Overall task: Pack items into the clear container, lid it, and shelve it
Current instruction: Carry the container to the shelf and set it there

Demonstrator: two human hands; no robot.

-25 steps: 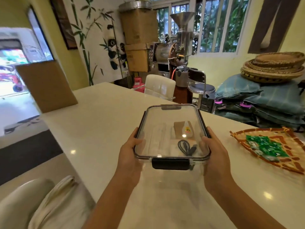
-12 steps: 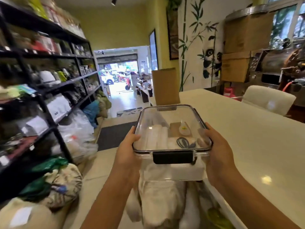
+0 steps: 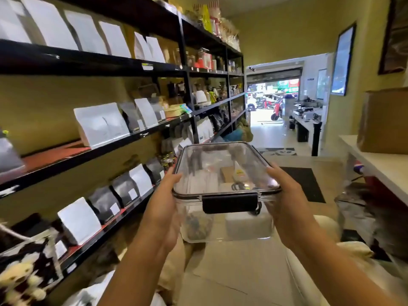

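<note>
I hold the clear container (image 3: 225, 226) in the air in front of me, level, with its clear lid (image 3: 209, 160) on and a black clasp (image 3: 229, 203) facing me. White packets, a brown card and a dark coiled cable show through the lid. My left hand (image 3: 164, 208) grips its left side and my right hand (image 3: 284, 202) grips its right side. The black shelving unit (image 3: 123, 142) runs along my left, its shelves filled with white and black pouches.
A bare stretch of red-brown shelf board (image 3: 55, 153) lies left of a large white pouch (image 3: 100, 123). The white counter (image 3: 379, 162) with a cardboard box (image 3: 384, 120) stands at right. Sacks and bags crowd the floor below. The aisle leads to an open doorway (image 3: 271, 102).
The view has swung left, from the white counter to the shelving aisle. Both hands have kept the lidded container in the same grip, carried off the counter.
</note>
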